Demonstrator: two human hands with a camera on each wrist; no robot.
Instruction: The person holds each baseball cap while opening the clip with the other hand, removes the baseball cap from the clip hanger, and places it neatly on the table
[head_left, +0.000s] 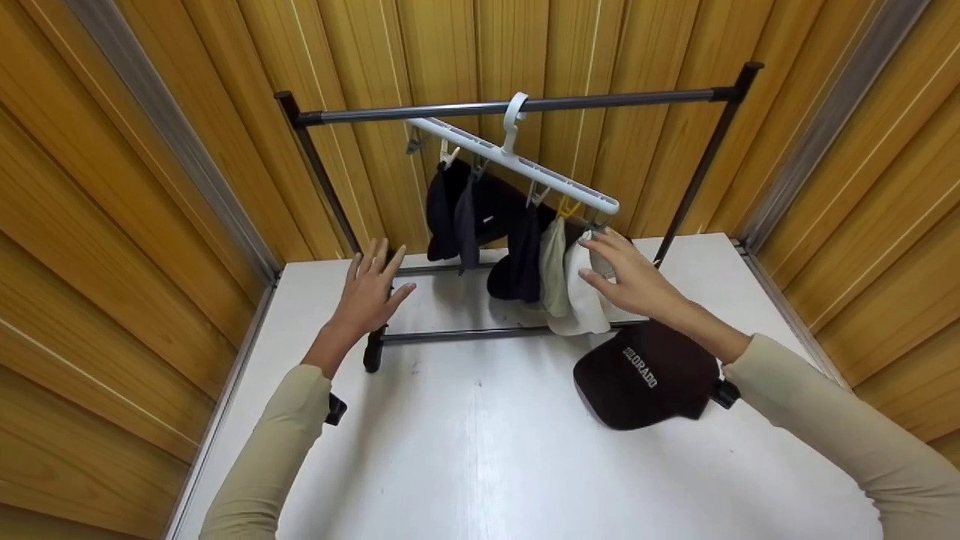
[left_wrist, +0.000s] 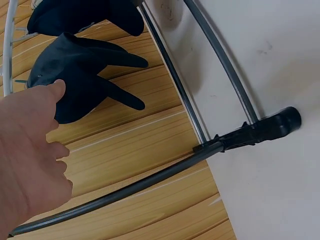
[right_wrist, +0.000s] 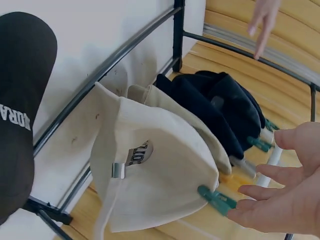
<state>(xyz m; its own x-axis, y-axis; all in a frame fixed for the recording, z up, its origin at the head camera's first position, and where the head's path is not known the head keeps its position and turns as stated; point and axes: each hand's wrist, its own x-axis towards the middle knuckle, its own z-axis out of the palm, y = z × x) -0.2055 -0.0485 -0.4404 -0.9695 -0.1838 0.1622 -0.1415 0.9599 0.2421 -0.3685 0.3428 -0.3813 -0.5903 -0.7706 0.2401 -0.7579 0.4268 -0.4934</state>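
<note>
A white clip hanger [head_left: 559, 180] hooks over the rack's top bar and slants down to the right. Several caps hang from its clips: dark caps [head_left: 466, 225] on the left, a navy cap [head_left: 517, 270], a beige cap [head_left: 554, 277] and a white cap [right_wrist: 165, 185] at the right end. My right hand [head_left: 634, 274] is beside the white cap, fingers extended, with fingertips right at its green clip [right_wrist: 217, 200] in the right wrist view. Fingers spread, my left hand [head_left: 367, 292] hovers by the rack's left post and holds nothing.
A dark cap with white lettering [head_left: 649, 375] lies on the white table [head_left: 465, 450], below my right forearm. The dark metal rack [head_left: 600, 100] has side posts and low crossbars [head_left: 465, 335]. Wood-patterned walls [head_left: 112, 262] enclose the table at the back and sides.
</note>
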